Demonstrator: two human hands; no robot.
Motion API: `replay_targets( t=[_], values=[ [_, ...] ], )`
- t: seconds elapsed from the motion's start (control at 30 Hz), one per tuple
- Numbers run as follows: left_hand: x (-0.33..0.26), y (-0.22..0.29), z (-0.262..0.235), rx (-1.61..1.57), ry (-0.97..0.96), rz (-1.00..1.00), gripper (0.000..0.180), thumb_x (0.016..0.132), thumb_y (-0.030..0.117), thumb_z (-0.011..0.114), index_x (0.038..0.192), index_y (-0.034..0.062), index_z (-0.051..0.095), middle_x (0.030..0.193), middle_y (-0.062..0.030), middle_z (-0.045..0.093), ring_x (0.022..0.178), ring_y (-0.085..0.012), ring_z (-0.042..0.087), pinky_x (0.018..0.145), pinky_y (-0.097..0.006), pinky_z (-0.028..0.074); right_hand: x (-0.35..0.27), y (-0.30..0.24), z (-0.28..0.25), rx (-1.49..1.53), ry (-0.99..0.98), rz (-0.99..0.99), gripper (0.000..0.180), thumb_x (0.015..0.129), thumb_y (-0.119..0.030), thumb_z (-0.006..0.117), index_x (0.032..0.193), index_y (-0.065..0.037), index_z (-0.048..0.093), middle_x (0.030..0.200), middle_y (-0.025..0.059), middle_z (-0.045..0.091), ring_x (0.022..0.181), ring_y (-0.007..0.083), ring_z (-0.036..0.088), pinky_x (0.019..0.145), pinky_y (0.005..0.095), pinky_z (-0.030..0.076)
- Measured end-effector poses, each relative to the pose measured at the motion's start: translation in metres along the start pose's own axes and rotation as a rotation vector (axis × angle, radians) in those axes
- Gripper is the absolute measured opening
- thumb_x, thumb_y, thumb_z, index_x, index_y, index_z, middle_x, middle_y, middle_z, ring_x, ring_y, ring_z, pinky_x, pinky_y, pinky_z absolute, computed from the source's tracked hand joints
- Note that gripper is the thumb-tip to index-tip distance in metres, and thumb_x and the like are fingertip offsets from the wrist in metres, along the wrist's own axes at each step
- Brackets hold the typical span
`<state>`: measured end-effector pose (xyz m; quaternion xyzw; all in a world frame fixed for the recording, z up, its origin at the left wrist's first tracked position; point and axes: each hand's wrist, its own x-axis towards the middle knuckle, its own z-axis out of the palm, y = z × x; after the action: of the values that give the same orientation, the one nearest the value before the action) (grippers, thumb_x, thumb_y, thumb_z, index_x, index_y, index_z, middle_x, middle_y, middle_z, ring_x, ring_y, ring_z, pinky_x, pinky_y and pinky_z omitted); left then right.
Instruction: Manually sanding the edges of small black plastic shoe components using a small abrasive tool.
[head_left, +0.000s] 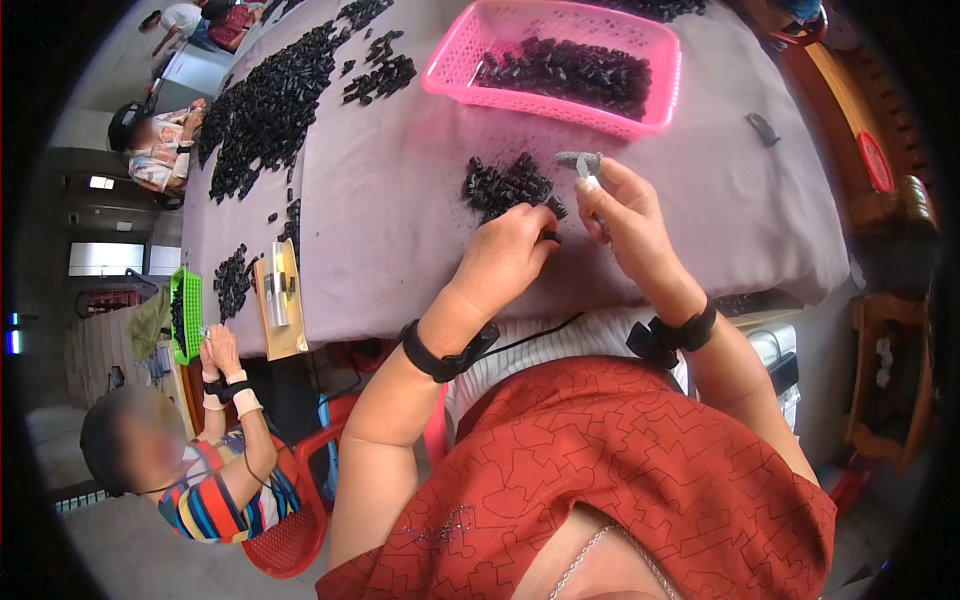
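Note:
At the near edge of a small pile of short black cylindrical pieces point(508, 185), my left hand point(508, 248) is closed, its fingertips pinching one small black piece point(549, 236). Just to the right, my right hand point(632, 218) is raised a little off the cloth with its fingers closed. A grey covering point(578, 160) wraps the tip of its index finger. Something small and pale shows by the thumb, too small to name. Black bands circle both my wrists. Dark crumbs are scattered on the cloth around the pile.
A pink perforated basket point(560, 116) holding many black pieces stands beyond the pile. Larger heaps of black pieces point(265, 115) cover the table's left side. A wooden board point(272, 335) lies at the left. A co-worker's hands point(220, 350) work beside a green basket point(186, 345).

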<state>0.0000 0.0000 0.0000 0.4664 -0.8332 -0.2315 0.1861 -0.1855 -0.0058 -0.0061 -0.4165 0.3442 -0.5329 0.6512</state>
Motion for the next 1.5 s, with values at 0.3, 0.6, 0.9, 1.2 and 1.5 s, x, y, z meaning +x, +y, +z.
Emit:
replay_targets(
  t=[0.3,0.6,0.9,1.2,1.5],
  values=[
    [-0.011,-0.006,0.002,-0.031,0.029,-0.041,0.022,0.077,0.005,0.067,0.098,0.0014,0.061,0.089,-0.017,0.061,0.08,-0.0349,0.061,0.072,-0.04,0.05,0.0,0.0,0.003,-0.011,-0.051,0.026,0.024,0.093,-0.018,0.061,0.114,-0.006,0.06,0.076,-0.0067,0.053,0.061,-0.0003,0.042,0.05,0.016,0.031],
    [-0.024,-0.023,-0.009,-1.389,0.181,-0.516,0.014,0.092,0.018,0.064,0.1,0.0069,0.065,0.082,-0.0002,0.062,0.065,-0.0089,0.054,0.059,-0.021,0.041,-0.009,-0.011,0.014,-0.151,-0.246,0.057,0.038,0.091,-0.015,0.063,0.126,-0.004,0.054,0.086,-0.0044,0.058,0.068,0.0012,0.044,0.056,0.0175,0.036],
    [-0.038,-0.012,-0.014,-1.708,0.076,-0.528,0.016,0.092,0.021,0.065,0.099,0.0071,0.064,0.081,0.0005,0.061,0.064,-0.0079,0.055,0.057,-0.022,0.044,-0.013,-0.004,0.018,-0.105,-0.49,0.172,0.056,0.089,-0.015,0.064,0.14,-0.005,0.042,0.074,-0.0029,0.054,0.064,0.0041,0.045,0.054,0.0208,0.036],
    [-0.041,-0.005,-0.017,-1.67,0.07,-0.52,0.016,0.092,0.02,0.064,0.1,0.0065,0.064,0.077,0.0006,0.06,0.063,-0.0082,0.054,0.056,-0.021,0.045,-0.014,-0.009,0.018,-0.109,-0.554,0.23,0.056,0.09,-0.017,0.065,0.14,-0.005,0.042,0.073,-0.0042,0.051,0.062,0.0036,0.044,0.054,0.0204,0.035],
    [-0.043,0.001,-0.017,-1.609,0.131,-0.553,0.013,0.092,0.02,0.065,0.095,0.007,0.063,0.073,0.0006,0.058,0.061,-0.0083,0.053,0.054,-0.021,0.043,-0.014,-0.008,0.017,-0.107,-0.562,0.251,0.055,0.09,-0.017,0.064,0.139,-0.004,0.043,0.074,-0.0039,0.051,0.062,0.0038,0.044,0.053,0.0203,0.035]
  ],
)
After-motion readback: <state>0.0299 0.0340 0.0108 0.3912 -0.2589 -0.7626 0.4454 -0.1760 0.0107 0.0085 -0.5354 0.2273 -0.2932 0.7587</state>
